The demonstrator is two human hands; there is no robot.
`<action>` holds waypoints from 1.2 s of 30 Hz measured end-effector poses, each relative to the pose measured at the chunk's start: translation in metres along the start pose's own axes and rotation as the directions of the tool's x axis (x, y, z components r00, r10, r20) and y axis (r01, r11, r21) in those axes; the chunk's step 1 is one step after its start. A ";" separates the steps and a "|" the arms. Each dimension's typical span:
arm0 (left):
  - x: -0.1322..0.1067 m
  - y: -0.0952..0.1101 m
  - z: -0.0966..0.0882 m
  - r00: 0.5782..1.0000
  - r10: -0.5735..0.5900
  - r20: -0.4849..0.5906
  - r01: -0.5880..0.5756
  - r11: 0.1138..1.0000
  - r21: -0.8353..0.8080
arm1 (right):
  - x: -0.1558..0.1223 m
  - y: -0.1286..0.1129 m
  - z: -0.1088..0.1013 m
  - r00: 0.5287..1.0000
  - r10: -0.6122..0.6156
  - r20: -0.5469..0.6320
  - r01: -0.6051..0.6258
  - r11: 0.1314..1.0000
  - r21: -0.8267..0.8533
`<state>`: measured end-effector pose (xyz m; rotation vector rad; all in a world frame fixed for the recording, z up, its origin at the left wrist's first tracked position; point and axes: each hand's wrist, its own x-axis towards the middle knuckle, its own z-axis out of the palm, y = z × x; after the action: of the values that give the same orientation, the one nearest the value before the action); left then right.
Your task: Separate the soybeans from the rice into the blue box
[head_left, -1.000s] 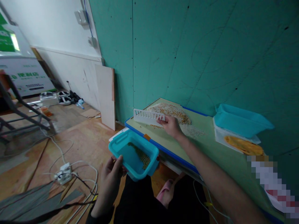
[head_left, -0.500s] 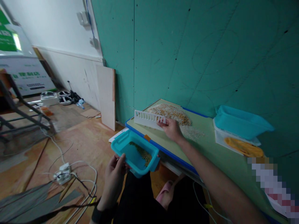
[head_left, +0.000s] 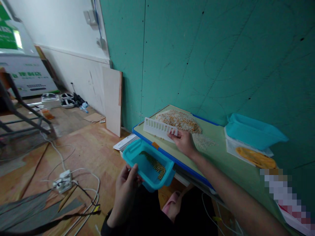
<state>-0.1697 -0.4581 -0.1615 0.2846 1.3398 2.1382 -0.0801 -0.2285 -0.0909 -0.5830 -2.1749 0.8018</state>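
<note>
My left hand [head_left: 128, 185] grips the near rim of a blue plastic basin [head_left: 135, 158], thumb over the edge. Yellow soybeans [head_left: 156, 166] lie along the basin's floor. The basin is held just below the table's blue front edge. My right hand [head_left: 183, 142] is closed on one end of a white slotted plastic strip [head_left: 157, 128], held on its long edge at the table's left end. Behind the strip spreads a pile of white grains mixed with soybeans [head_left: 180, 119]. A thinner scatter of white grains [head_left: 204, 141] lies beside my right hand.
On the table [head_left: 236, 177], at right, another blue basin [head_left: 256, 131] stands by a yellow cloth [head_left: 256, 157]. A green wall [head_left: 187, 49] rises behind. A power strip [head_left: 63, 182] and cables lie on the floor to the left.
The basin in my left hand has shifted slightly right and down. My right hand and the strip have moved a little to the right and down.
</note>
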 end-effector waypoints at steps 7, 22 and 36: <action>-0.009 -0.002 0.008 0.999 -0.030 -0.012 0.030 0.999 0.027 | -0.046 -0.027 -0.008 1.000 -0.024 0.012 0.026 0.995 -0.095; -0.021 -0.042 0.007 0.996 -0.066 0.068 0.073 0.991 -0.109 | 0.015 0.044 -0.064 0.931 0.286 -0.227 -0.209 0.927 0.313; -0.023 -0.046 0.009 0.993 -0.103 0.063 0.106 0.994 -0.035 | 0.014 0.065 -0.055 0.950 0.269 -0.156 -0.226 0.942 0.247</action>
<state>-0.1300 -0.4500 -0.1945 0.2563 1.2505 2.0496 -0.0375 -0.1542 -0.0999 -0.7922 -1.8281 1.0683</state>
